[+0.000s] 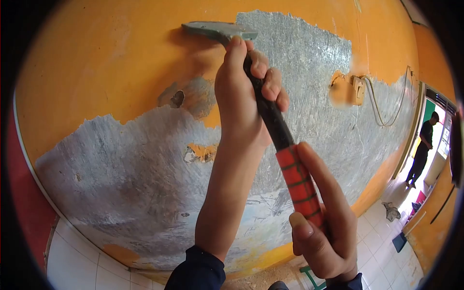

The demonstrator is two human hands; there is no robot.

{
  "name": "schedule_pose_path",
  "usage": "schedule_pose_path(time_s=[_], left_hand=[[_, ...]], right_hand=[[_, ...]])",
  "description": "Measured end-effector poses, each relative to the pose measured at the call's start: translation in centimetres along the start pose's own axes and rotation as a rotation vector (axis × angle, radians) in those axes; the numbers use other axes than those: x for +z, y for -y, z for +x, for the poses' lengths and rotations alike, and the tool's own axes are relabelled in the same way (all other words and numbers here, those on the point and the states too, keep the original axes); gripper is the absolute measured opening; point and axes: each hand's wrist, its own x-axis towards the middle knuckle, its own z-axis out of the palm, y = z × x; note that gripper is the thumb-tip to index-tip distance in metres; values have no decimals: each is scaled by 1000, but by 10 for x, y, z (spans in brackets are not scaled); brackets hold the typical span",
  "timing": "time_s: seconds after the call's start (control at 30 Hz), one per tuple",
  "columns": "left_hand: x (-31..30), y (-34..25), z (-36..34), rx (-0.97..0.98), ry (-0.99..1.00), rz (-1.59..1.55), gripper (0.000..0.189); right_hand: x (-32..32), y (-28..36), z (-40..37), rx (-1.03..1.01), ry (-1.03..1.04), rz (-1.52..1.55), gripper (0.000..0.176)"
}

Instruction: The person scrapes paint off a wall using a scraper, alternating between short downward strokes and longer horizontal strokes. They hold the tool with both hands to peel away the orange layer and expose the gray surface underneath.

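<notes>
Hammer [275, 123] with grey metal head, black shaft, red green-lined grip is tilted, head up. Left hand [241, 89]: fingers curled round shaft just below head, forearm raised. Right hand [328, 232], lower: thumb and fingers around grip, index along it. Behind: orange-painted wall [121, 58], large rough grey patch [135, 174]. Dark-clothed person [425, 140] stands at doorway, far right.

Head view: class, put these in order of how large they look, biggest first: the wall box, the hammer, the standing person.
1. Hammer
2. Standing person
3. Wall box
Apparent size only: the hammer is nearest the camera.
</notes>
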Motion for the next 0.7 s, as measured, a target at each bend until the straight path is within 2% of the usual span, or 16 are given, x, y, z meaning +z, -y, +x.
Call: schedule_pose_path(time_s=[0.07,0.1,0.13,0.23,0.27,0.33,0.4,0.5,0.53,0.6,0.63,0.7], left_hand=[[-10,6,-15,-43,39,-17,23],[-12,8,-26,-66,52,-7,23],[-14,8,-24,-64,57,-5,23],[-10,5,-13,-30,53,10,22],[-7,4,-9,-38,43,9,22],[0,2,-2,5,22,45,21],[-13,6,-17,-8,49,70,22],[-21,8,-28,-73,73,46,22],[-18,7,-23,-73,66,44,22],[-6,3,-9,-7,-13,82,22],[-3,2,-4,-3,-32,75,24],[-13,6,-17,-40,-38,79,24]], right_hand=[[-8,-11,-11,16,59,-36,71],[-8,-20,-2,-225,277,132,57],[-8,-22,-4,-231,278,132,57],[-8,-21,-8,-12,84,11,68],[-10,-18,-5,0,82,13,68],[-16,-11,4,-83,133,-78,66],[-20,-17,-6,-79,134,-51,64],[-28,-29,-12,-108,271,-303,65],[-28,-27,-10,-102,275,-304,65],[-28,-19,0,65,254,-58,65],[-29,-34,8,-217,219,-160,66],[-28,-53,1,-186,233,-166,66]])
